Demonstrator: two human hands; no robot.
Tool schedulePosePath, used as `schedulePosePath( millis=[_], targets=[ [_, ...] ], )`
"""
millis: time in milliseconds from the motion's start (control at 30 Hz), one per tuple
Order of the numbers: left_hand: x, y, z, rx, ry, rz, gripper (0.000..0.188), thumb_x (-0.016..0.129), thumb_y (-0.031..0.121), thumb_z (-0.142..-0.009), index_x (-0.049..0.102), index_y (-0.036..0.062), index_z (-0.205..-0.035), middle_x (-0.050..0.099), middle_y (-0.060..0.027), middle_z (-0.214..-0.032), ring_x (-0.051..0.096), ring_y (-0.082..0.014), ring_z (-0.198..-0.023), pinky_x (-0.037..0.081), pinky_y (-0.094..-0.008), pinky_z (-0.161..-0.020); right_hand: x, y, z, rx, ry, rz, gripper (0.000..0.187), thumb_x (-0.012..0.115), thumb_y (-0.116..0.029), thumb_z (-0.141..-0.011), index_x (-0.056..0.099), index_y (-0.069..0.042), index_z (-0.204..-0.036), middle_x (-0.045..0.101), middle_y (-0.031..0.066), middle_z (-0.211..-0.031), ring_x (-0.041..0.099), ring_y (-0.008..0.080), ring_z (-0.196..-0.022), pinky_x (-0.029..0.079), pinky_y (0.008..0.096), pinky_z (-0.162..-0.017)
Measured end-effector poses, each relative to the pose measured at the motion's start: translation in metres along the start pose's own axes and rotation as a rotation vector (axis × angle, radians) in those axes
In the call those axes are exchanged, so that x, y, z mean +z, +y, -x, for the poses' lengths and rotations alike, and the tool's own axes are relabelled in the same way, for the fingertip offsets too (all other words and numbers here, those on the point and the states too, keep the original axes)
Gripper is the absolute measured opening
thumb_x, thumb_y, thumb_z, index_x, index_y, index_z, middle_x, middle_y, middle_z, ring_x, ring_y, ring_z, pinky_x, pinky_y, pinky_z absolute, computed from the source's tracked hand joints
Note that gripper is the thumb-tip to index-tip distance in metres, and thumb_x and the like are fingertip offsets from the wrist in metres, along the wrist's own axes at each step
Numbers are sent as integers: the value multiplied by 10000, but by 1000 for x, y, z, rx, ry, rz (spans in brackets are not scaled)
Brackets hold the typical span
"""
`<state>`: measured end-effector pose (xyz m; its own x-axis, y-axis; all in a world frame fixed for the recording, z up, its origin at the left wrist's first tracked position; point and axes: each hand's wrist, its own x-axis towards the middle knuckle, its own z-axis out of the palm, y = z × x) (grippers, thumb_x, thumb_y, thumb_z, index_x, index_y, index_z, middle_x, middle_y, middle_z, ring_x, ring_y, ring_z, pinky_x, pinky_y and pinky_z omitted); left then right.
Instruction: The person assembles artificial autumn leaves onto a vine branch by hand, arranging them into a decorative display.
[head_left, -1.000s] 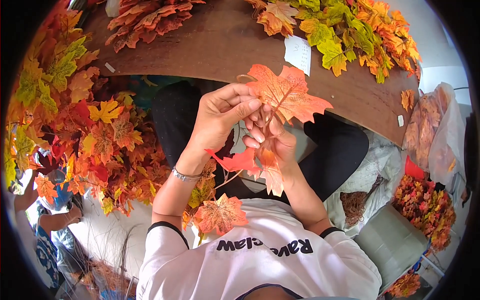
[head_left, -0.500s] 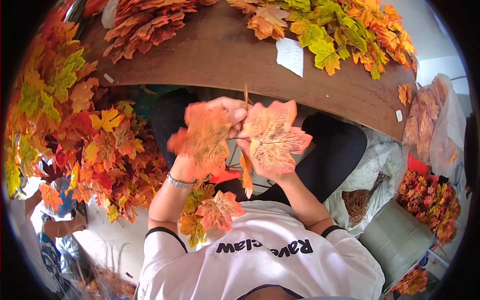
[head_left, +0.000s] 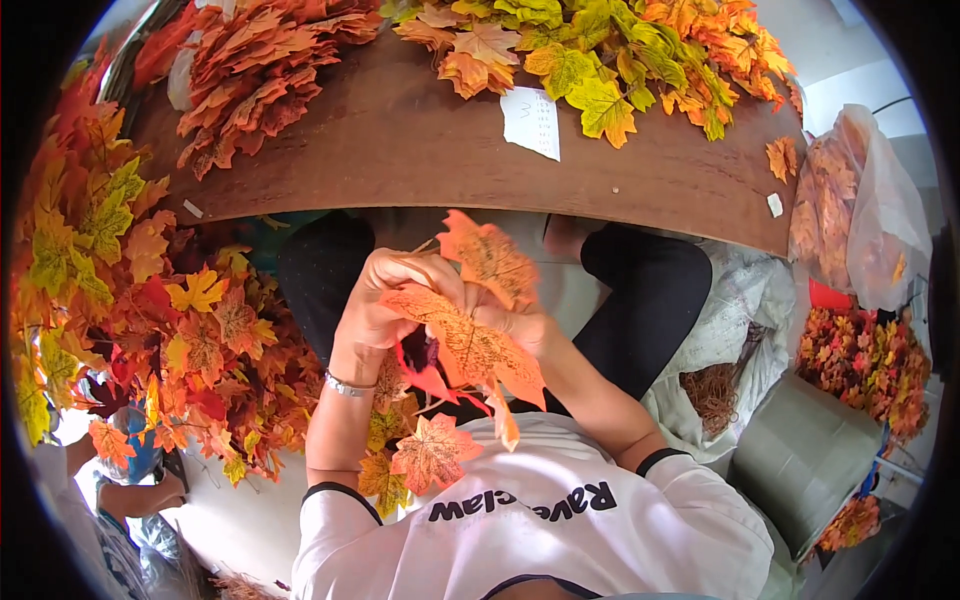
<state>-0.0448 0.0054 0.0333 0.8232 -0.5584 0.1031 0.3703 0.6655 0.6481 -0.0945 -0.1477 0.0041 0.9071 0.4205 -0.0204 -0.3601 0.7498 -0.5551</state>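
My left hand [head_left: 385,300], with a metal band on its wrist, is closed around a spray of artificial maple leaves [head_left: 475,345] in front of my chest. Close against it, my right hand [head_left: 520,322] is closed on the same spray, its fingertips partly hidden behind leaves. One orange leaf [head_left: 490,258] sticks up between the hands, and a thin stem end pokes out above the left fingers. Below hang red, orange and yellow-green leaves [head_left: 435,452], which reach down over my white shirt.
A brown table [head_left: 380,165] curves ahead, bearing an orange leaf stack [head_left: 260,75], yellow-green leaves [head_left: 600,105] and a paper slip [head_left: 532,122]. Leaf sprays [head_left: 215,330] crowd the left. Rightward are a plastic bag [head_left: 885,210], a white sack [head_left: 745,300] and a grey bin [head_left: 805,455].
Both hands have come lower and closer together, and the leaf spray has turned between them. The large leaves now overlap the hands. The head view has shifted slightly.
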Motion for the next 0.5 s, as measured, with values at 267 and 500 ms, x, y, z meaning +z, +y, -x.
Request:
schedulePosePath(
  millis=[267, 500],
  targets=[
    [-16, -14, 6, -33, 73, 56, 230, 662, 143, -734, 572, -13, -877, 573, -68, -769, 510, -115, -619, 416, -237, -562, 3, -2, -4, 60, 70, 19, 233, 626, -112, -768, 517, -39, -961, 518, 29, -848, 488, 105, -746, 394, 242, -658],
    [8, -11, 11, -146, 577, 385, 294, 550, 272, -814, 563, 17, -961, 573, -56, -880, 523, -91, -761, 414, -207, -652, -34, -52, -9, -144, 86, 669, 364, 650, -106, -729, 520, -3, -1053, 543, 72, -1025, 529, 130, -909, 430, 283, -786]
  ],
)
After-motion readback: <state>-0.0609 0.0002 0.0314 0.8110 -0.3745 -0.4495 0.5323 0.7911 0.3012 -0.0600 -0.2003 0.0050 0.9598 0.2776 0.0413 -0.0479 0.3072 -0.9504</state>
